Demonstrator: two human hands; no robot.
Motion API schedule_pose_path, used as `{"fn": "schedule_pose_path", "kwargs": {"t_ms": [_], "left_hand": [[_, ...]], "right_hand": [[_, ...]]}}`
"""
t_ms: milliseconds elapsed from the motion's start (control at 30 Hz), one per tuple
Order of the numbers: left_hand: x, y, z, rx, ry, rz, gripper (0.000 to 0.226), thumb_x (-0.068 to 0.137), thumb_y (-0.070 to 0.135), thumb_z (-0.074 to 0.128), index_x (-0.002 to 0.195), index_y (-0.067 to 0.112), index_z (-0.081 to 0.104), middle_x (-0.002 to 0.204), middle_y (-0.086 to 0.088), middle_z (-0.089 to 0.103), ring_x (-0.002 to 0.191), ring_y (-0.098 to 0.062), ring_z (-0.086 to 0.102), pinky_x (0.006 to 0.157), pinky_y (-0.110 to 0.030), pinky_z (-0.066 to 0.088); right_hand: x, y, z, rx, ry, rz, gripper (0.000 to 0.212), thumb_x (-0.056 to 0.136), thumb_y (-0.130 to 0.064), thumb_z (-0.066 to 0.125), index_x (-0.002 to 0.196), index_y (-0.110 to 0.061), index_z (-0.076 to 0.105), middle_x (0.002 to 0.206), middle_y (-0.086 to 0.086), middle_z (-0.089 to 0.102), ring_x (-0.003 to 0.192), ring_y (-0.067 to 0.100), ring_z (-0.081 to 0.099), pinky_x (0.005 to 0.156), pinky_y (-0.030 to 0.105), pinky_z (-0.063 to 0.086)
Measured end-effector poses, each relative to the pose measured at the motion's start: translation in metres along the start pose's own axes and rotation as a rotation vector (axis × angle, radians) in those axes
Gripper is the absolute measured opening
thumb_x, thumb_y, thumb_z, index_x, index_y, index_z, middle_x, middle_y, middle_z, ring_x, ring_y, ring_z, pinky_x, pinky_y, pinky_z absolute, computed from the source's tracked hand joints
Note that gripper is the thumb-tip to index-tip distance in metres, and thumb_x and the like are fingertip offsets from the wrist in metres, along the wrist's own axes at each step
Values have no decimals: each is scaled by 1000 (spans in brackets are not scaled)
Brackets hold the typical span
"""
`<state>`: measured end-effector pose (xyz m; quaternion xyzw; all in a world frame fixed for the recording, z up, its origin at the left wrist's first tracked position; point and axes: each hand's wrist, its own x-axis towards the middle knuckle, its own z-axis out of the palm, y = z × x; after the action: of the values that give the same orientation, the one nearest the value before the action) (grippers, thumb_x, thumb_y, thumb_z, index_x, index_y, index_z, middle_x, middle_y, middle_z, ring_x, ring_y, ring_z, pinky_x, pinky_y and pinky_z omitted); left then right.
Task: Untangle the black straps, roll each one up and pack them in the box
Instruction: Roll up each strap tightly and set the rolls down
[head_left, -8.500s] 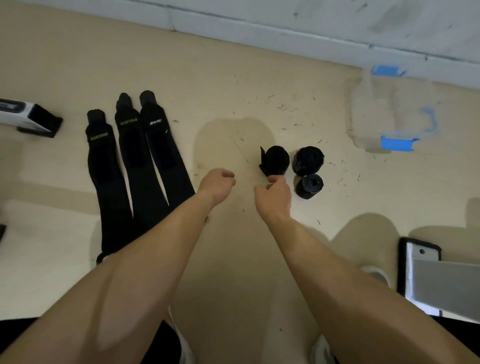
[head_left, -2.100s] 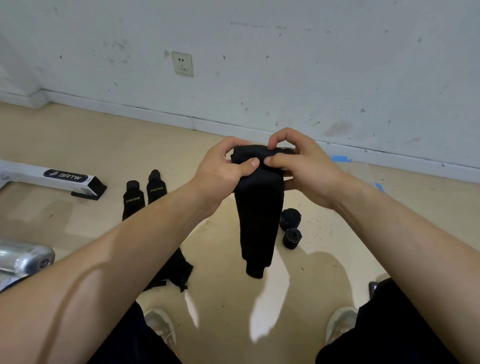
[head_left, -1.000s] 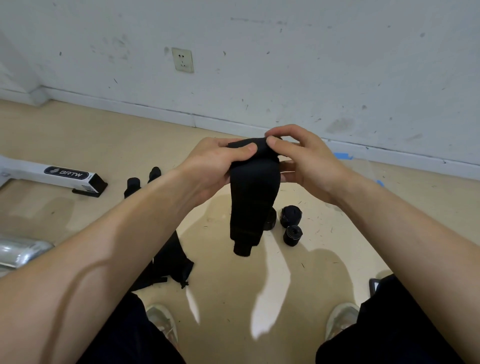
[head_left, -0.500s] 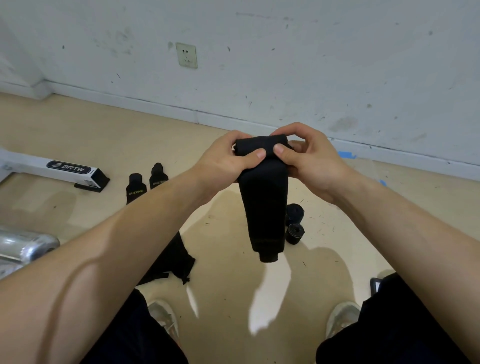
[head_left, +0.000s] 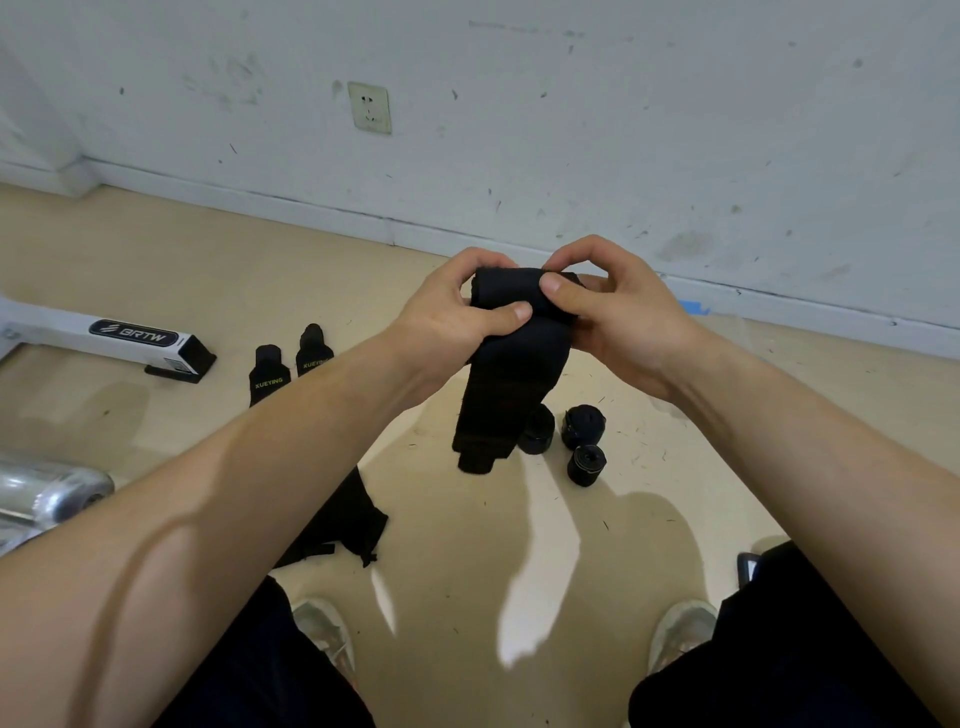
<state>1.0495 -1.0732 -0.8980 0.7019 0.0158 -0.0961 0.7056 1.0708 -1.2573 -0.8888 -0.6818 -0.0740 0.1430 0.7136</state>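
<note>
Now on floor, left: two flat black fabric straps (head_left: 269, 376) with yellow lettering lie side by side. Their long axes run from the wall toward the person. The near parts pass under the left forearm, and a crumpled black end shows below it.
Left hand (head_left: 441, 327): the fingers are curled behind the roll and the thumb is pressed across its front. It grips the wound part.
Item in work: a long black fabric strap (head_left: 511, 379) is held in the air at centre between both hands, well above the floor.
Orientation: the wound core at the top lies crosswise, left to right. The unwound tail hangs down with its narrow tab end lowest, so the long axis is near vertical.
Handling, judged: light, soft and limp, with no fragility. The cloth looks grippy rather than slick, but a slack turn would likely spring loose. It is best held at the two ends of the core, thumbs on the outer lap, with the tail left free to feed upward.
Right hand (head_left: 618, 317): the fingers arch over the top of the roll and the thumb lies on its front face, close to the left thumb. It pinches the core.
Floor, right of centre: three rolled black straps (head_left: 584, 425) stand close together, one partly hidden behind the hanging tail.
Box: not plainly made out. Only a scrap of blue tape (head_left: 693, 307) shows at the wall's foot beyond the right hand.
</note>
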Motion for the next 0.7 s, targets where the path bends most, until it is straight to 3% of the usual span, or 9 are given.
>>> {"fn": "schedule_pose_path", "kwargs": {"t_ms": [100, 167, 367, 500, 633, 700], "left_hand": [[-2, -1, 1, -96, -21, -78, 40, 92, 6, 73, 129, 9, 58, 125, -20, 68, 112, -35, 71, 91, -41, 61], [-2, -1, 2, -137, -46, -106, 40, 94, 4, 70, 133, 5, 59, 129, -19, 69, 114, -31, 71, 89, -37, 61], [-3, 7, 4, -144, -48, -136, 29, 97, 6, 63, 125, 6, 68, 113, -9, 76, 101, -20, 73, 78, -27, 58], [-4, 7, 5, -102, -50, -117, 39, 98, 34, 67, 128, 8, 68, 121, -10, 75, 112, -25, 72, 95, -37, 57], [-3, 3, 5, -106, 16, -88, 36, 97, 25, 70, 126, 5, 67, 119, -15, 75, 109, -31, 73, 91, -41, 60], [-2, 4, 4, -106, 30, -86, 37, 96, 22, 72, 128, 5, 64, 121, -15, 73, 109, -32, 73, 93, -44, 61]], "right_hand": [[1, 1, -1, 5, 2, -12, 10, 96, -4, 64, 97, -14, 61, 97, 20, 62, 83, 29, 63, 76, 38, 56], [1, 1, -1, -20, 9, -16, 12, 96, -2, 65, 97, -14, 61, 95, 18, 62, 82, 29, 62, 75, 37, 54], [0, 0, -3, -37, 33, -55, 17, 93, 2, 67, 94, -14, 61, 98, 15, 61, 84, 28, 63, 76, 33, 57], [0, 1, -4, -76, 41, -67, 21, 89, 4, 71, 93, -14, 62, 98, 14, 61, 88, 28, 65, 86, 41, 60], [-1, -1, -4, -47, 16, -28, 19, 88, 2, 73, 93, -15, 66, 98, 12, 62, 88, 26, 66, 83, 40, 60], [-2, -3, -3, 12, 8, 46, 15, 93, -7, 69, 103, -17, 67, 100, 7, 64, 86, 24, 68, 79, 38, 59]]}}
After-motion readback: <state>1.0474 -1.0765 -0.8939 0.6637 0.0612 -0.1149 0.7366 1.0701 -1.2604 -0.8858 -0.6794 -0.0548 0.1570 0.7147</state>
